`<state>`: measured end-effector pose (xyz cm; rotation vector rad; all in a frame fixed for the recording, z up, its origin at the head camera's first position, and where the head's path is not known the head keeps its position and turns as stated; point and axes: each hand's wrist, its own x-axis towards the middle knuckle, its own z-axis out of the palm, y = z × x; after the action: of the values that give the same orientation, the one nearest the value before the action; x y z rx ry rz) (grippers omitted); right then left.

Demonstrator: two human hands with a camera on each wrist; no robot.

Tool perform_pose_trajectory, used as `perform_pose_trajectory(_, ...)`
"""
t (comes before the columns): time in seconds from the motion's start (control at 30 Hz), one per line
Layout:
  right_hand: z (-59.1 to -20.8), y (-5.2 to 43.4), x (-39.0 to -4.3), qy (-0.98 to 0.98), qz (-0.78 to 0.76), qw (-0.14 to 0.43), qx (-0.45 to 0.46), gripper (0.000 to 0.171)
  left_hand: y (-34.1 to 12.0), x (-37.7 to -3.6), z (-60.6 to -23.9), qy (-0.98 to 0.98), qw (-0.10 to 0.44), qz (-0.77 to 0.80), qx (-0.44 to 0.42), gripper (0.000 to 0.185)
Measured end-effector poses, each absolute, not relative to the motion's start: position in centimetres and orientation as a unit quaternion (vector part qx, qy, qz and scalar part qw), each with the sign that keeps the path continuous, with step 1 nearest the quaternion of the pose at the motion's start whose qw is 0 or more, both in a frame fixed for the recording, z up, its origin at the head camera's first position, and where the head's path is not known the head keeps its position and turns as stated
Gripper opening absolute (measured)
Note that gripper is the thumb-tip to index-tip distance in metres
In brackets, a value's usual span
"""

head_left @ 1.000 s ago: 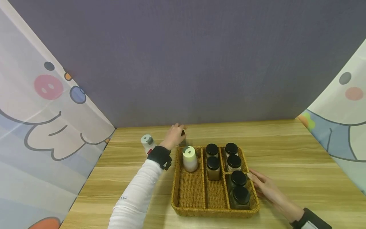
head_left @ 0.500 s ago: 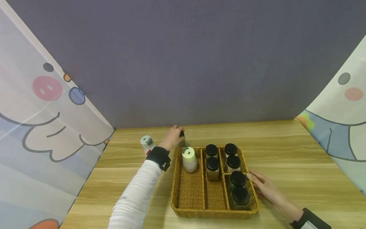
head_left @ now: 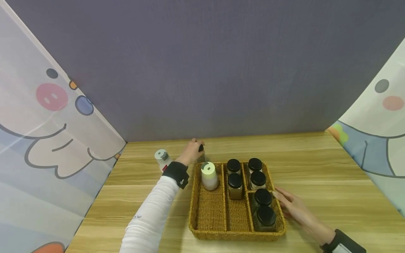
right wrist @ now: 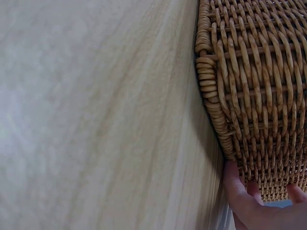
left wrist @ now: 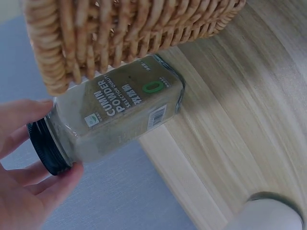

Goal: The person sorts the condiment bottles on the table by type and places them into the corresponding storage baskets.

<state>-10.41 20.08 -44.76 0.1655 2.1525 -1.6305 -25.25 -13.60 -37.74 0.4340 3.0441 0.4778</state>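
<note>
At the back left corner of the basket, my left hand [head_left: 191,151] pinches the black lid of a cumin powder jar [left wrist: 115,103]. Its lid shows beside my fingers in the head view; in the left wrist view the clear, square-sided jar stands on the table just outside the wicker wall. My right hand [head_left: 292,207] rests against the outer right side of the wicker basket [head_left: 237,233], its fingers [right wrist: 236,187] touching the weave. Inside the basket, a white bottle [head_left: 210,177] occupies the left compartment. Several black-lidded jars [head_left: 235,186] fill parts of the middle and right compartments.
Another white bottle [head_left: 162,160] stands on the wooden table [head_left: 322,168], left of the basket beside my left wrist. A grey panel [head_left: 221,70] rises behind the table. Cartoon-printed sheets [head_left: 47,140] hang along both sides.
My left hand keeps its hold on the jar lid and has barely shifted. The right hand and basket stay nearly still, with only a slight drift of the head view.
</note>
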Motion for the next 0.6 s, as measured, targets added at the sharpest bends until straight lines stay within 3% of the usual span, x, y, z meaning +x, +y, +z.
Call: perform_pose_trajectory(0.6, -44.65, 19.88, -10.3, 0.766, -0.604, 0.212, 0.065, 0.068, -13.69, -25.26, -37.72, 0.973, 0.003, 0.166, 0.159, 0.032)
